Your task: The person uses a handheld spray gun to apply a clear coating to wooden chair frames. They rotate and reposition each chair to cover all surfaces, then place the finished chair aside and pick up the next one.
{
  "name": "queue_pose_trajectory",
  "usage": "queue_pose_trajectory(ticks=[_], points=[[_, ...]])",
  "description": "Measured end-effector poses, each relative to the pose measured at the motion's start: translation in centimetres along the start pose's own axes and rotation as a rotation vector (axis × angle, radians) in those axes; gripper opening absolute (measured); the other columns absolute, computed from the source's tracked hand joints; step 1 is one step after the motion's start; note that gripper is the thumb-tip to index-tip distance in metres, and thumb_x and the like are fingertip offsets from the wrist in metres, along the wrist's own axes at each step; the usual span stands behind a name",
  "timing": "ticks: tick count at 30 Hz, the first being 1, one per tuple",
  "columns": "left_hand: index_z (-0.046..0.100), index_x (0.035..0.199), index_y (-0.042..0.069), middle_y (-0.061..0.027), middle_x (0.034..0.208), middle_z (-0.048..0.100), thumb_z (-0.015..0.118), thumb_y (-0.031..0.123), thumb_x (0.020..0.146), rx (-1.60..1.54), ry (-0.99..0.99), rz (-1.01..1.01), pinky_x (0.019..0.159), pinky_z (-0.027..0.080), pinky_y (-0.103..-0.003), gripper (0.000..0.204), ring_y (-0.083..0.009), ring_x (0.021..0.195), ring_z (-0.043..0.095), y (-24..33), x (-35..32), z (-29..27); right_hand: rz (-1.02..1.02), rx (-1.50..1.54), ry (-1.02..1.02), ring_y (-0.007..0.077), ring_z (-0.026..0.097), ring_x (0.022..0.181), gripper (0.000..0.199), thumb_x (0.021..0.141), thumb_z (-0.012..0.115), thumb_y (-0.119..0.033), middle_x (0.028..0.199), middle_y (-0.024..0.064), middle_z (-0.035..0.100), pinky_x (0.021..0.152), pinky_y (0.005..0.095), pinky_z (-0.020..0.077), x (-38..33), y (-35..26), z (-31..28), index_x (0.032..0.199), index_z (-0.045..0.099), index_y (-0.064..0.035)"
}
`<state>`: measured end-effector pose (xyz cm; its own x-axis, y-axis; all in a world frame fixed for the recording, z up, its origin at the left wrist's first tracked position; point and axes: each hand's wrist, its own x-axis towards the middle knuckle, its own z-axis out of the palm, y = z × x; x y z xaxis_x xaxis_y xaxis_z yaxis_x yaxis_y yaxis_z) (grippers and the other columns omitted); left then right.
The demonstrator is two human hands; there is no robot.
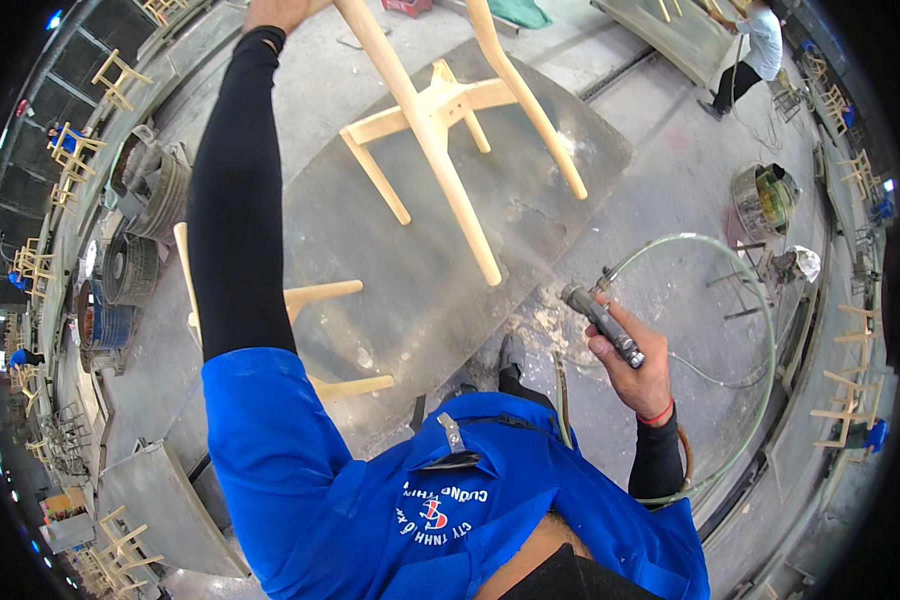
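A pale wooden chair frame [425, 130] is lifted and tilted over a grey board, its legs spread toward me. My left hand [278, 12], arm stretched far out, is closed on this frame at the upper edge of the view, where its fingers are partly cut off. In my right hand [642, 365] is a dark metal spray gun [602, 325], its nozzle pointing toward the nearest chair leg. A faint mist shows before the nozzle. From the gun a pale green hose [760, 300] loops round to the right and back under my forearm.
The grey board [390, 290] lies in front of me. More wooden chair parts [325, 292] show beside my left arm. Metal drums [130, 270] stand at left, another drum [765, 195] at right. A person [755, 55] works at the far right. Chair frames line both sides.
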<state>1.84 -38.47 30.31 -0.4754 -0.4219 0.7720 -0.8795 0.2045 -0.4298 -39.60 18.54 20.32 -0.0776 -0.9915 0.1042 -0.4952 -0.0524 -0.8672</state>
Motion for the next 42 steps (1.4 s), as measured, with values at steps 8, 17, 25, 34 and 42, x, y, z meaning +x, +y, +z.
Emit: queue_pose_trajectory(ticks=[8, 17, 25, 34, 42], points=[[0.068, 0.128, 0.002, -0.0369, 0.119, 0.064, 0.011, 0.076, 0.099, -0.495, -0.328, -0.429, 0.106, 0.043, -0.056, 0.098, -0.0535, 0.121, 0.058, 0.9, 2.4, -5.3, -0.325, 0.069, 0.143, 0.0183, 0.074, 0.091, 0.058, 0.084, 0.083, -0.008, 0.101, 0.0143, 0.077, 0.083, 0.0300, 0.0567, 4.6, -8.3, -0.3, 0.137, 0.062, 0.0001], [0.066, 0.131, 0.002, -0.0340, 0.130, 0.062, 0.008, 0.076, 0.099, -0.632, -0.406, -0.554, 0.112, 0.040, -0.055, 0.100, -0.0499, 0.129, 0.055, 3.0, 2.6, -10.4, -0.459, 0.001, 0.201, 0.0185, 0.074, 0.088, 0.057, 0.083, 0.084, -0.010, 0.103, 0.0153, 0.076, 0.081, 0.0292, 0.0571, 4.4, -9.8, -0.2, 0.135, 0.063, 0.0022], [0.064, 0.129, -0.005, -0.0389, 0.124, 0.062, 0.007, 0.079, 0.097, -0.663, -0.382, -0.525, 0.110, 0.040, -0.053, 0.106, -0.0530, 0.127, 0.054, 2.4, 2.8, -8.5, -0.450, 0.068, 0.266, 0.0209, 0.075, 0.089, 0.058, 0.082, 0.085, -0.010, 0.102, 0.0154, 0.076, 0.083, 0.0311, 0.0563, 4.7, -10.4, 2.1, 0.135, 0.064, 0.0007], [0.060, 0.135, 0.006, -0.0402, 0.113, 0.064, 0.022, 0.069, 0.103, -0.629, -0.225, -0.315, 0.102, 0.044, -0.057, 0.080, -0.0546, 0.114, 0.059, 0.8, 2.8, -1.1, -0.313, -0.076, 0.156, 0.0238, 0.076, 0.089, 0.054, 0.084, 0.083, -0.011, 0.100, 0.0171, 0.076, 0.080, 0.0323, 0.0565, 3.1, -6.8, 2.0, 0.133, 0.065, 0.0002], [0.042, 0.148, 0.004, -0.0267, 0.083, 0.070, 0.037, 0.017, 0.104, -0.185, -0.148, -0.014, 0.061, 0.055, -0.056, 0.046, -0.0450, 0.071, 0.070, 1.7, 3.0, 1.6, 0.141, -0.301, 0.074, 0.0282, 0.076, 0.088, 0.045, 0.087, 0.080, -0.012, 0.102, 0.0242, 0.074, 0.078, 0.0351, 0.0563, -5.5, 5.3, 3.9, 0.127, 0.067, 0.0015]])
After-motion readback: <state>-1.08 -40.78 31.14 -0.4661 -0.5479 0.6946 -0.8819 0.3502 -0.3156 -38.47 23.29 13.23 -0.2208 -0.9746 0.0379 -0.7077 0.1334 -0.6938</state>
